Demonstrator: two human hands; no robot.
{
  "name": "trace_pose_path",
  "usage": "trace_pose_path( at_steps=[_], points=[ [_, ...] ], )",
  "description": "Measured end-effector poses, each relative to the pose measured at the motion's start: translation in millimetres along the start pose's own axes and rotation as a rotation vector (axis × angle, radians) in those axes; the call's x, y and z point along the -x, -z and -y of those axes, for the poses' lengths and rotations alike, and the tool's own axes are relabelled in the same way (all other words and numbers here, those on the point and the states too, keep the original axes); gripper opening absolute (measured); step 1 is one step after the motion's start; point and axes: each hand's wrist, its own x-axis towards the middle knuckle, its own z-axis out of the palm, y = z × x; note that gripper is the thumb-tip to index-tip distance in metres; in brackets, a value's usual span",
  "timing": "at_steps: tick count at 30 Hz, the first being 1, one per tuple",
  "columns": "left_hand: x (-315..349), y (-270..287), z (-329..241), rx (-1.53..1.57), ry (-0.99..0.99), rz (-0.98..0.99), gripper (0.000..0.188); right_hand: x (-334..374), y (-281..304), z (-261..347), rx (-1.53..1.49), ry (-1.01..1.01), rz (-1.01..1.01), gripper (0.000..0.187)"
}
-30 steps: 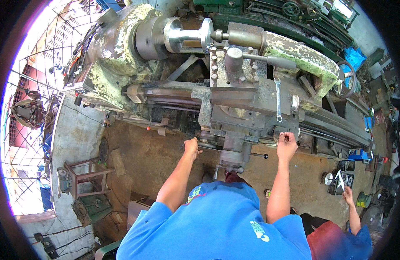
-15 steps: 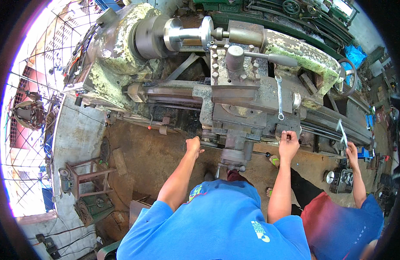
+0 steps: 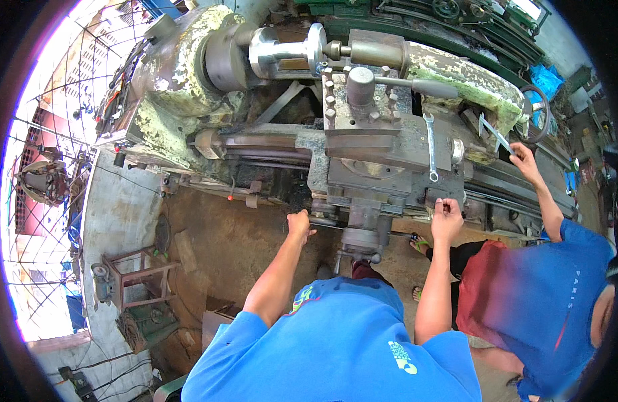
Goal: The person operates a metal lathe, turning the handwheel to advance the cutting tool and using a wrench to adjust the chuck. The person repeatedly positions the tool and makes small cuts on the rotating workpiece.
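I stand at a large metal lathe [image 3: 372,171]. My left hand [image 3: 299,225] is closed at the left of the carriage's front, by a dark rounded part; what its fingers grip is hidden. My right hand [image 3: 447,219] is closed, fingertips bunched at the right front corner of the tool slide; whatever they hold is too small to make out. Just beyond it a combination wrench [image 3: 431,147] lies on the slide. A shiny flanged metal workpiece [image 3: 287,50] sits between the chuck [image 3: 226,61] and the tailstock centre [image 3: 335,50]. The square tool post [image 3: 361,94] has a long clamping lever.
At my right, a co-worker's hand [image 3: 524,161] holds a caliper [image 3: 496,134] over the right end of the lathe. The tailstock handwheel [image 3: 536,117] is beyond it. A red-knobbed lever [image 3: 231,194] hangs at the left front. A small stand [image 3: 148,281] is on the floor at left.
The co-worker has come nearer the lathe, lifting the caliper up and leftward toward the tailstock. My two hands stay nearly where they were; the view has shifted slightly.
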Motion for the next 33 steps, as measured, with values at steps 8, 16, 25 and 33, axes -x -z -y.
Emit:
trace_pose_path(
  at_steps=[8,16,25,33],
  points=[
    [-17,6,3,-0.006,0.07,0.158,0.032,0,1,1,0.056,0.011,0.022,0.015],
    [2,4,-6,0.025,0.076,0.091,0.02,2,2,3,0.053,0.01,0.022,0.015],
    [4,6,-8,0.012,0.061,0.085,0.021,0,2,-3,0.048,0.026,0.008,0.015],
    [12,1,-13,0.051,0.061,0.038,0.019,-1,2,-6,0.011,0.043,0.014,0.015]
  ],
)
